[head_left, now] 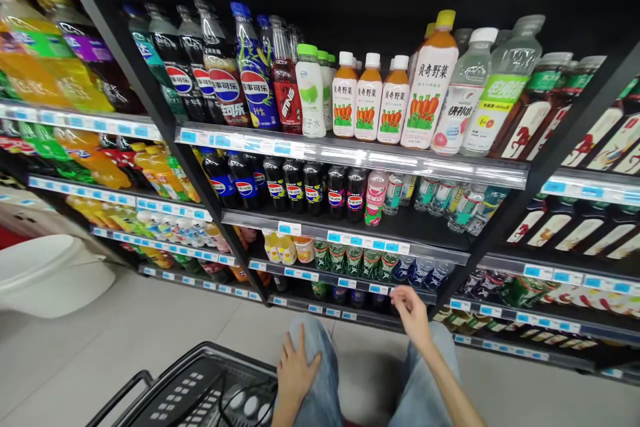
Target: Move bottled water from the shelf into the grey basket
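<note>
My left hand (296, 363) lies on my left knee (320, 340), its fingers spread and nothing in it. Above my right knee (443, 343), my right hand (411, 313) is raised with loosely curled fingers and shows nothing in its grasp. It appears just in front of a low shelf edge (379, 289) with price labels; whether it touches is unclear. Nearest behind it are green-capped small bottles (387, 265) and dark blue bottles (420, 273). Higher up stand a pink bottle (376, 197) and dark cola bottles (356, 193).
A black shopping basket (205, 350) with dark cables inside stands at my left. Farther left is a white rounded tub-like object (60, 280) on the tiled floor (200, 317). Carrot-label juice bottles (369, 100) fill the upper shelf; drink shelves (590, 190) continue right.
</note>
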Tool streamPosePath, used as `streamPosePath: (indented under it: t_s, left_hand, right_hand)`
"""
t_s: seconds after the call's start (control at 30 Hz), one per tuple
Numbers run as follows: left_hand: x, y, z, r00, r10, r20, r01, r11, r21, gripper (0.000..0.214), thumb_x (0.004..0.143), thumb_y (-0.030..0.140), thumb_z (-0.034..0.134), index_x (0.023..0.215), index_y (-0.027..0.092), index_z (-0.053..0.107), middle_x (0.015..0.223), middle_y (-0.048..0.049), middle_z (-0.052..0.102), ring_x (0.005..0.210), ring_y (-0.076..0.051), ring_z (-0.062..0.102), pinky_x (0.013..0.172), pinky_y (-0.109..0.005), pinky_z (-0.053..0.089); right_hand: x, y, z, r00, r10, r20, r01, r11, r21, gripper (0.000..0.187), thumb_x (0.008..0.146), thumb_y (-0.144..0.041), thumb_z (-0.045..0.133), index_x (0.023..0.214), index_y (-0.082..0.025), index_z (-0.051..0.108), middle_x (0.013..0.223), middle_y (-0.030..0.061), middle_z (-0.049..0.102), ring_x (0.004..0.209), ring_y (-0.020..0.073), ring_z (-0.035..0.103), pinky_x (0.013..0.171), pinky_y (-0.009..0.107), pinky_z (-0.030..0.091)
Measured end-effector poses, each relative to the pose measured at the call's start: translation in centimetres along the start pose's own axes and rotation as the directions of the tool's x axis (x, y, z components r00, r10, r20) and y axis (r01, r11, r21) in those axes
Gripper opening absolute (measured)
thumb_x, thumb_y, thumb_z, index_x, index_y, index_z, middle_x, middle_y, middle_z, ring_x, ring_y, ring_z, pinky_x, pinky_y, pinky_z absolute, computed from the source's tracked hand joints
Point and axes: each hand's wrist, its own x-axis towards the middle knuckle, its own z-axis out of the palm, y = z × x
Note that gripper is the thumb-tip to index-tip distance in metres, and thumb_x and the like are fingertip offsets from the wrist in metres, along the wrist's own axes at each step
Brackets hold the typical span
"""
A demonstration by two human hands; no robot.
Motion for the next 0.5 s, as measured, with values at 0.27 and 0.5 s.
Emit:
streamPosePath:
  t_s: [0.27,0.5]
  left_hand:
    - [0.0,0.3,-0.6,0.999,-0.018,0.042,0.017,0.999,0.031,0.080,0.104,0.047,0.049,0.175,0.017,0.030,0.172,-0.0274,0.040,0.151,-0.040,0.053,0.113,-0.047,0.050]
    - [-0.1,-0.1,-0.8,0.996,-0.052,0.072,0.050,0.998,0.027,0.080,0.103,0.046,0.048,0.176,0.020,0.028,0.176,-0.0243,0.035,0.154,-0.036,0.051,0.115,-0.045,0.049]
  right_hand:
    - [15.6,-10.4,0.1,0.904,-0.389,-0.175,0.371,0.920,-0.130,0.057,0.092,-0.050,0.067,0.139,-0.020,0.054,0.133,0.0195,0.074,0.109,0.0267,0.074,0.088,0.043,0.063]
    - [27.4,-14.7,3.0,0.906,-0.350,-0.239,0.251,0.898,-0.361,0.072,0.074,-0.031,0.071,0.140,-0.011,0.051,0.144,0.0270,0.065,0.128,0.0349,0.066,0.110,0.051,0.053]
